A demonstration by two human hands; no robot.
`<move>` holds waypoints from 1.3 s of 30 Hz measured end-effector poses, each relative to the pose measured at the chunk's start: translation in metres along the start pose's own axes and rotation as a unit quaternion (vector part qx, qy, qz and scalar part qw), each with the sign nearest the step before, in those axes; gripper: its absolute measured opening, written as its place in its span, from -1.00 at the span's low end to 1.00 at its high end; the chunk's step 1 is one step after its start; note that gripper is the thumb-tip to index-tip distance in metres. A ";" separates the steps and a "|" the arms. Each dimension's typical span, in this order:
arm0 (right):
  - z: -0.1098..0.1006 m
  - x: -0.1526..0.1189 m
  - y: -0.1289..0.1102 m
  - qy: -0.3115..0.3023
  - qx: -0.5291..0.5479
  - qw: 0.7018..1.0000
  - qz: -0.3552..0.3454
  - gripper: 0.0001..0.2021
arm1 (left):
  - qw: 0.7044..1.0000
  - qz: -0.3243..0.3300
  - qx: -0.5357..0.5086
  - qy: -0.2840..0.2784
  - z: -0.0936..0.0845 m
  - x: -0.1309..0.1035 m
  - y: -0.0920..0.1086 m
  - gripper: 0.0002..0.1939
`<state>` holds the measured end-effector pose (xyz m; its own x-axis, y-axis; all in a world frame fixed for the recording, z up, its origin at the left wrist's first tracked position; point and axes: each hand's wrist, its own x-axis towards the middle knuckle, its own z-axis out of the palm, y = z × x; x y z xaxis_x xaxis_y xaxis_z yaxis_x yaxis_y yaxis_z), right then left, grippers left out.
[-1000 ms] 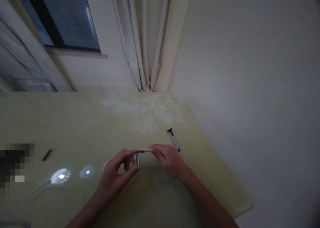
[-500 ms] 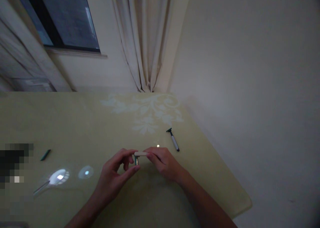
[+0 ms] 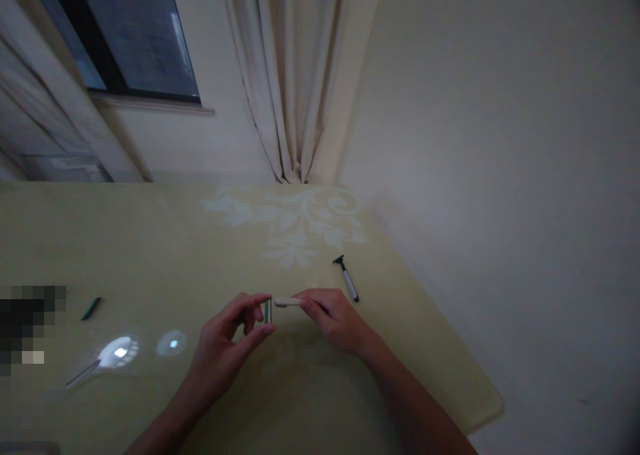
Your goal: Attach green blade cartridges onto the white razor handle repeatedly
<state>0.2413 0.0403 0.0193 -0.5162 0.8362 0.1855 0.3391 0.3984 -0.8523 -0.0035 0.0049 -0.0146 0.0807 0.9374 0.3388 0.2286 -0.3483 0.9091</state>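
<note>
Between the thumb and fingers of my left hand [image 3: 231, 335] stands a small, narrow razor cartridge [image 3: 268, 310], upright, with a green side. My right hand [image 3: 333, 318] is closed around a slim pale stick [image 3: 289, 302] with a rounded end; its kind is hard to make out. The stick's tip points left at the cartridge, with a small gap between them. Just beyond my right hand, a razor [image 3: 349, 282] with a grey-and-black handle and a dark head lies on the table.
A short dark-green piece [image 3: 91, 308] lies on the glossy pale table [image 3: 210, 255] at the left. Further left is a pixelated dark area. Bright reflections show on the tabletop. A wall [image 3: 500, 175] borders the table's right edge; curtains [image 3: 287, 75] hang behind it.
My right hand has drawn the pale stick slightly to the right, off the cartridge. My left hand has shifted a little left and turned the cartridge so more of its green side shows.
</note>
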 end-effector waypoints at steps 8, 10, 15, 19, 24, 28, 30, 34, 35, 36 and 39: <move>0.002 -0.001 0.002 -0.017 -0.002 0.999 -0.038 -0.54 | 1.000 0.006 -0.003 0.018 0.001 0.001 0.002 -0.68; 0.000 -0.001 0.002 -0.008 -0.008 0.999 -0.032 -0.56 | 1.000 0.007 0.001 0.017 0.001 0.001 0.002 -0.68; 0.002 -0.002 -0.003 -0.020 0.024 0.998 -0.054 -0.59 | 1.000 0.015 0.005 0.009 0.002 0.000 0.001 -0.65; 0.000 -0.002 0.000 -0.022 0.018 0.998 -0.052 -0.62 | 1.000 0.008 0.005 0.025 0.001 0.001 0.000 -0.66; 0.002 -0.001 0.003 -0.001 0.026 0.998 -0.058 -0.62 | 1.000 0.016 0.007 0.024 0.001 0.001 -0.001 -0.66; 0.002 -0.001 0.003 -0.016 0.028 0.998 -0.058 -0.62 | 1.000 0.011 0.005 0.026 0.002 0.002 -0.001 -0.67; -0.002 -0.001 0.004 -0.007 0.012 0.999 -0.042 -0.63 | 1.000 0.009 0.009 0.029 0.002 0.002 0.000 -0.68; -0.004 -0.001 0.004 0.011 0.007 0.999 -0.034 -0.61 | 0.999 0.010 0.022 0.029 0.002 0.003 0.002 -0.68; -0.003 -0.001 0.003 0.006 0.016 0.999 -0.042 -0.60 | 0.999 0.013 0.023 0.028 0.002 0.003 0.002 -0.67; -0.002 -0.001 0.002 -0.001 0.023 0.998 -0.050 -0.60 | 0.999 0.015 0.023 0.025 0.002 0.002 0.003 -0.67; -0.002 0.000 0.002 -0.011 0.022 0.998 -0.056 -0.61 | 1.000 0.021 0.015 0.015 0.002 0.001 0.002 -0.67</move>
<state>0.2439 0.0418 0.0184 -0.5663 0.7784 0.2710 0.2430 0.4718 -0.8476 -0.0009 0.0052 -0.0129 0.0611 0.9213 0.3840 0.2556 -0.3863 0.8863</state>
